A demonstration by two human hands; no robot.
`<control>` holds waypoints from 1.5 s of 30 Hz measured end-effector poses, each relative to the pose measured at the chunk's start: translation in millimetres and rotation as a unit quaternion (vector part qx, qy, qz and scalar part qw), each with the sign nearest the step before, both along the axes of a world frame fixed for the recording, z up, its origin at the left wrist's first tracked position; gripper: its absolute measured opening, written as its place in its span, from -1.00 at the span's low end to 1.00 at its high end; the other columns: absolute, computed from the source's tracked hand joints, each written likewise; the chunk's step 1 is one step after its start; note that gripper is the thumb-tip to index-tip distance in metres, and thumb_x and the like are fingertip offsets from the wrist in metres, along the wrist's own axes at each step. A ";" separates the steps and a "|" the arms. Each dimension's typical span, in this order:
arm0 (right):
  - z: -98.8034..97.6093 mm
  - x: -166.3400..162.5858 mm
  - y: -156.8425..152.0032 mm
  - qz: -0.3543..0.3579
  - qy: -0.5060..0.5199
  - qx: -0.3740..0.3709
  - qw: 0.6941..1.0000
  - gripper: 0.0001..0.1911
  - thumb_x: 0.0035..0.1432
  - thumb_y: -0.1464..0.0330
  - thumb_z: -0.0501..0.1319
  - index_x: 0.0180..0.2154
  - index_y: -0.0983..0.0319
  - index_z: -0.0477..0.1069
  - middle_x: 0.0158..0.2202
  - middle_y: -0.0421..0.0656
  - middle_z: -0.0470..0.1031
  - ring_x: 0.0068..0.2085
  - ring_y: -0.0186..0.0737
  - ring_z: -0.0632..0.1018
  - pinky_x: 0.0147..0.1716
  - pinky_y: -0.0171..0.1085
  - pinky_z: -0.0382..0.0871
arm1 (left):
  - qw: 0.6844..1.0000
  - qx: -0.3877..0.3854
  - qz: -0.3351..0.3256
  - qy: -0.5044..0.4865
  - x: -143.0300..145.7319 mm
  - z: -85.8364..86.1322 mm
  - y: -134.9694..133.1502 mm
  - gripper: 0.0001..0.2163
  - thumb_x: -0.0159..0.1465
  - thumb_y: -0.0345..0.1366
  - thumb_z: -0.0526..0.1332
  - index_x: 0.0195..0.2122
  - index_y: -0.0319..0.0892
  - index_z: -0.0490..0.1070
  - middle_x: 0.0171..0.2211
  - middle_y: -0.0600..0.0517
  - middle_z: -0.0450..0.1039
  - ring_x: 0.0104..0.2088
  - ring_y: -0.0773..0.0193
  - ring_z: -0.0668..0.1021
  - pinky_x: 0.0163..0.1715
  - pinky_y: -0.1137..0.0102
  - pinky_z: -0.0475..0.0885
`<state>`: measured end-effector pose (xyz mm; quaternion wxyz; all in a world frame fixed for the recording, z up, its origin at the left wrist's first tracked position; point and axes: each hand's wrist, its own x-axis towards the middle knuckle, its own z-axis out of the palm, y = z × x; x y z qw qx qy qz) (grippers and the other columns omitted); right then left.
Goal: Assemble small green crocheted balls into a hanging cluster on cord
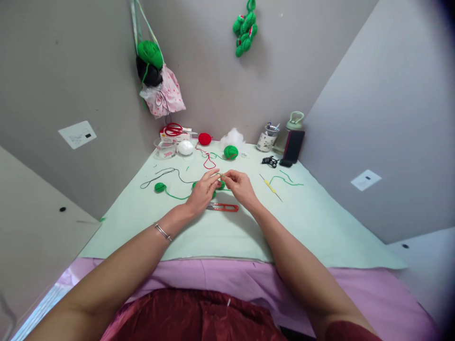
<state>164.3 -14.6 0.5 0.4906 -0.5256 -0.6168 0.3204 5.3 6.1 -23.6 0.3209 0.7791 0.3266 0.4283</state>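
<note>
Over the middle of the table, my left hand [203, 191] and my right hand [241, 186] meet at the fingertips. Green yarn [220, 174] is pinched between them, the right thumb and forefinger closed on it. The left fingers are also drawn together on the yarn and partly hide it. Just beneath lie small green knitted or crocheted balls [221, 185], half covered by the hands. Thread snips with orange handles [227, 207] rest on the table close below my left palm. Left of the hands, a green ball [159, 187] trails a strand toward them.
A yellow-handled crochet hook [270, 186] lies to the right beside yarn scraps. Along the back stand a clear tub [165, 148], red scissors [174, 129], a red yarn ball [204, 139], a green yarn ball [231, 152], white stuffing [232, 139], a pen cup [267, 139] and a phone [294, 146].
</note>
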 end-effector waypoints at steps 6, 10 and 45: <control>-1.7 1.5 0.5 0.024 -0.003 0.004 1.000 -0.77 0.05 0.21 0.18 -0.42 0.26 0.44 -0.52 -0.20 0.44 -0.49 -0.33 0.31 -0.47 -0.32 0.18 | 1.000 0.006 0.004 0.013 -1.0 2.8 -1.2 -0.69 0.39 -0.26 -0.01 -0.04 -0.16 0.50 0.27 -0.13 0.28 0.20 0.15 0.44 0.22 0.23 0.34; -3.6 3.9 2.1 0.010 -0.012 -0.001 1.000 -0.76 0.06 0.22 0.18 -0.43 0.27 0.46 -0.56 -0.24 0.37 -0.51 -0.34 0.26 -0.50 -0.32 0.13 | 1.000 0.004 0.007 0.012 -0.9 1.9 -0.5 -0.69 0.39 -0.24 -0.01 -0.04 -0.15 0.50 0.28 -0.12 0.28 0.18 0.15 0.45 0.18 0.24 0.39; 2.6 1.2 -3.2 0.034 0.040 -0.022 0.998 -0.75 0.06 0.20 0.22 -0.39 0.27 0.44 -0.61 -0.30 0.26 -0.54 -0.38 0.22 -0.52 -0.32 0.07 | 0.999 -0.035 0.011 -0.024 -8.3 5.8 7.8 -0.74 0.32 -0.24 0.10 -0.15 -0.17 0.57 0.24 -0.12 0.33 0.14 0.12 0.48 0.13 0.22 0.41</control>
